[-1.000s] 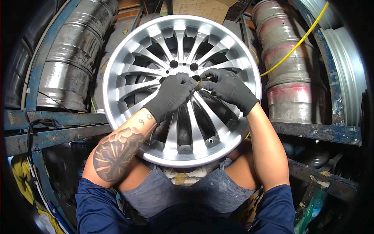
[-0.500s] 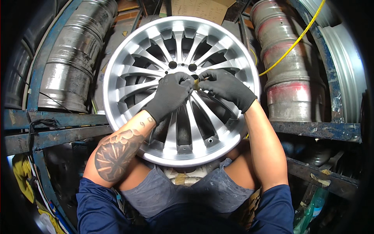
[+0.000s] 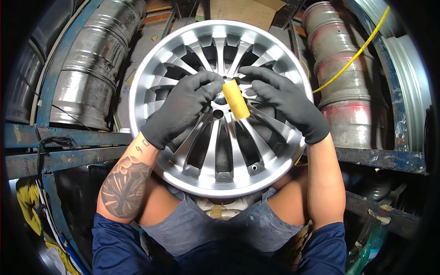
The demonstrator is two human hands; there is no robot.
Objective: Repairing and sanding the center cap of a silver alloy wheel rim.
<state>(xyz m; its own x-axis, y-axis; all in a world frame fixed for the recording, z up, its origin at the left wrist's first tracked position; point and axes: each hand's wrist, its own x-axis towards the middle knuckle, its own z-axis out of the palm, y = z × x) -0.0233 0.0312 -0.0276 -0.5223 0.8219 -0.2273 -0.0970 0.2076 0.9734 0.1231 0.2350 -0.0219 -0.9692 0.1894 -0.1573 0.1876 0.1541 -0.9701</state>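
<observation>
A large silver multi-spoke alloy wheel rim (image 3: 213,151) lies face up in front of me, its near edge above my thighs. My left hand (image 3: 183,103), in a dark grey glove, is closed with its fingertips at the upper end of a yellow strip (image 3: 237,101) that looks like masking tape. The strip slants down over the rim's hub, hiding part of the centre hole and bolt holes. My right hand (image 3: 286,98), gloved alike, hovers right of the strip, fingers stretched and apart, holding nothing that shows.
Stacked bare metal wheel barrels (image 3: 89,64) stand at the left, and more with red marks (image 3: 341,78) at the right. Blue metal frame bars (image 3: 68,140) flank me. A yellow hose (image 3: 353,46) hangs at the right; cardboard (image 3: 243,11) lies beyond the rim.
My hands have moved apart from their close grip over the hub. The yellow strip now shows at full length by my left fingertips, and my right fingers have opened.
</observation>
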